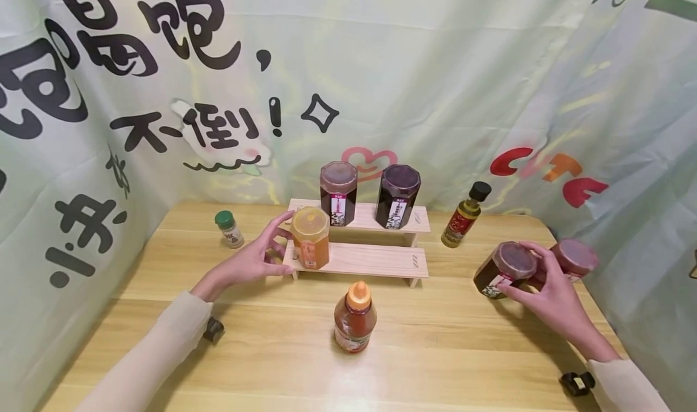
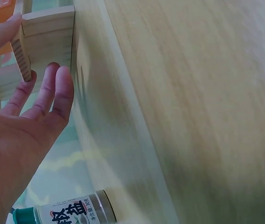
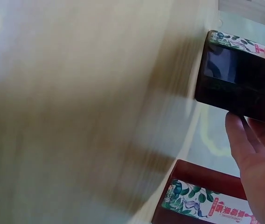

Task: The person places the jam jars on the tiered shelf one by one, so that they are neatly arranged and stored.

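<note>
My left hand (image 1: 251, 259), fingers spread, is at the left end of a two-step wooden shelf (image 1: 370, 261), its thumb by the lower step's front corner. An amber jar (image 1: 311, 242) stands there on the lower step, beside my index finger. In the left wrist view the thumb and fingertips are right at the end of a board. My right hand (image 1: 555, 297) grips a dark eight-sided jar (image 1: 503, 270), tilted in the head view, thumb on its label and fingers behind. Another dark jar (image 3: 207, 186) stands just right of it, partly behind that hand.
Two dark jars, one on the left (image 1: 339, 197) and one on the right (image 1: 399, 197), stand on the upper step. An oil bottle (image 1: 463, 218) is right of the shelf. A squeeze bottle (image 1: 355, 321) stands in front, and a green-capped shaker (image 1: 229, 230) at left. Printed cloth (image 1: 408, 67) hangs behind.
</note>
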A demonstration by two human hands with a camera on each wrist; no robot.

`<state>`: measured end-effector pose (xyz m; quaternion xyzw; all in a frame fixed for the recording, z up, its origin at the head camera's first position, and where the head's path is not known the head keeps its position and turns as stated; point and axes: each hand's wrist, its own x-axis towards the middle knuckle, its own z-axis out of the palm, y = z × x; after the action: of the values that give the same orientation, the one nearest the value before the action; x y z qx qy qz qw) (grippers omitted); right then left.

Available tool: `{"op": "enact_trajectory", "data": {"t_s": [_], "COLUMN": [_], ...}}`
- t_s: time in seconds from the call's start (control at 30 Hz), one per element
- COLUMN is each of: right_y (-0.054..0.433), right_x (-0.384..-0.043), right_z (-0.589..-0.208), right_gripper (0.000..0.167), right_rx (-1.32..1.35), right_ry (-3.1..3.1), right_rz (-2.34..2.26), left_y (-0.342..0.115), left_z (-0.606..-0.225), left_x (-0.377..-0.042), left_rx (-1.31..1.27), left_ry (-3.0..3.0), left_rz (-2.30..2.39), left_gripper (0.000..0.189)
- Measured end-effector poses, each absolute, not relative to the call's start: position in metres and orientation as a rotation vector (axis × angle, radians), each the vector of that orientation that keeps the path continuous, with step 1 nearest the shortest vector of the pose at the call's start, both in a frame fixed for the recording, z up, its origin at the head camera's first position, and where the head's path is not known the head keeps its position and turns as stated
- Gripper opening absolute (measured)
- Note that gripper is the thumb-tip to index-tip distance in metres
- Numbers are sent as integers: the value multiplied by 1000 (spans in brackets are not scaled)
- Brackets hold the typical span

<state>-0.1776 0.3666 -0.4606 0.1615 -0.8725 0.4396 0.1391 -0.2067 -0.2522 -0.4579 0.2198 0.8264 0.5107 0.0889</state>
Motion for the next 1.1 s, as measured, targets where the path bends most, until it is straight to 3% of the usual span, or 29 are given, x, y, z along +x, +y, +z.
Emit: {"op": "enact_trajectory", "data": {"t_s": [0.7,1.1], "right_y": [313,267], "right_x": [-158,-157], "right_z": [-432,-406], "right_gripper": [105,104], "right_rx": [489,638], "right_ry": [-2473,-2468], "right_rz": [1256,1298], "left_y": [-256,-253], "left_z": [-457,-457], "left_x": [-208,-206], "left_rx": [652,640], "left_ry": [2457,2462], "left_rz": [1511,1504], "left_gripper": [126,126]}}
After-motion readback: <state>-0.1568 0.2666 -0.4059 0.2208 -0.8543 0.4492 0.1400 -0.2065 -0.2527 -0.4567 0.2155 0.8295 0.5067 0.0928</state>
